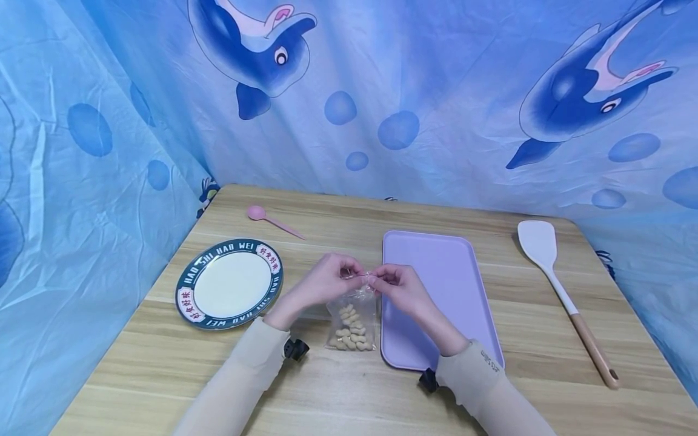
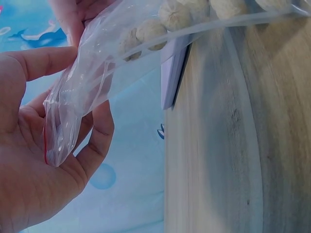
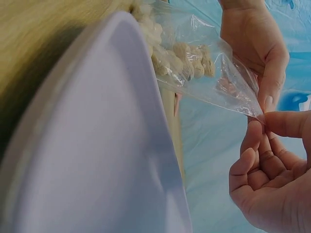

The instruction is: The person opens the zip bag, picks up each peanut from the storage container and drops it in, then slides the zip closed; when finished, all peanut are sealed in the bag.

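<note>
A clear zip bag (image 1: 354,327) of peanuts (image 1: 351,333) hangs or stands upright between the two hands, its lower end at the wooden table. My left hand (image 1: 329,280) pinches the bag's top edge from the left; in the left wrist view a red zip line runs along that edge beside the palm. From the other side, my right hand (image 1: 402,287) pinches the top corner between thumb and forefinger, as the right wrist view shows. Both hands meet closely at the bag's mouth. Whether the zip is parted cannot be told.
A purple tray (image 1: 463,272) lies under the right forearm, close beside the bag. To the left sits a plate with a green patterned rim (image 1: 275,284), and behind it a pink spoon (image 1: 272,221). A white spatula with a wooden handle (image 1: 561,290) lies far right.
</note>
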Demonstrator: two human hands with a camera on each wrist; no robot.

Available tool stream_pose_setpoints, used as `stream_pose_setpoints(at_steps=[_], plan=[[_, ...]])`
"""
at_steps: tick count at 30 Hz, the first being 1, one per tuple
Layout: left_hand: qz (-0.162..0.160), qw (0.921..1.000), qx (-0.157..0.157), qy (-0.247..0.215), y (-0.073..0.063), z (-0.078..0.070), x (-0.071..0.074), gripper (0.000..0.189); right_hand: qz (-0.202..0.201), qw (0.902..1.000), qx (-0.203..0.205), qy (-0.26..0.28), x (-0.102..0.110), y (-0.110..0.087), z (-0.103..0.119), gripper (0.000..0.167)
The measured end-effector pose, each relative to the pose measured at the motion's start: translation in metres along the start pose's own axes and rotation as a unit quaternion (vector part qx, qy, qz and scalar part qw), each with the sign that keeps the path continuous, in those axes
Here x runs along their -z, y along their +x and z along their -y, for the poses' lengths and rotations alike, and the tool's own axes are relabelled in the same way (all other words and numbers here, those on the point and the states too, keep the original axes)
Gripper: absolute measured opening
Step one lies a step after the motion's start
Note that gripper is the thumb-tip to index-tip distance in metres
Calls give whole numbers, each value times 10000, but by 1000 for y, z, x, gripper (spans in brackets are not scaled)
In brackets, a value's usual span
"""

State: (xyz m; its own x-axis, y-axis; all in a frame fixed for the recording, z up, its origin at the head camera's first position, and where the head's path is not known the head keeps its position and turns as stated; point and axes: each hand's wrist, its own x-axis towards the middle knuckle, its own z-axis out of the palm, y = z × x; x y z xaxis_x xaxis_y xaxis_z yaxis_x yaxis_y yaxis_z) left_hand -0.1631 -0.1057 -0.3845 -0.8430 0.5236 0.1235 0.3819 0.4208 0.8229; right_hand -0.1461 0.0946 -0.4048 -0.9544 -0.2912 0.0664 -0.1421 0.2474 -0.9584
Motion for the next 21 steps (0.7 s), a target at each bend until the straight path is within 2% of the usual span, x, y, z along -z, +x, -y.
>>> stream_pose_setpoints(at_steps=[9, 17, 21], plan=[[97, 9999, 22, -8, 0, 2, -1, 6, 7, 9999, 23, -136, 0, 0, -2, 16], [157, 9994, 308, -68, 0, 2, 0, 7, -183, 9992, 192, -308, 3, -2, 1, 9], [131, 9988, 464, -96, -1, 2, 2, 8, -355, 9990, 106, -254, 3, -2, 2, 8]])
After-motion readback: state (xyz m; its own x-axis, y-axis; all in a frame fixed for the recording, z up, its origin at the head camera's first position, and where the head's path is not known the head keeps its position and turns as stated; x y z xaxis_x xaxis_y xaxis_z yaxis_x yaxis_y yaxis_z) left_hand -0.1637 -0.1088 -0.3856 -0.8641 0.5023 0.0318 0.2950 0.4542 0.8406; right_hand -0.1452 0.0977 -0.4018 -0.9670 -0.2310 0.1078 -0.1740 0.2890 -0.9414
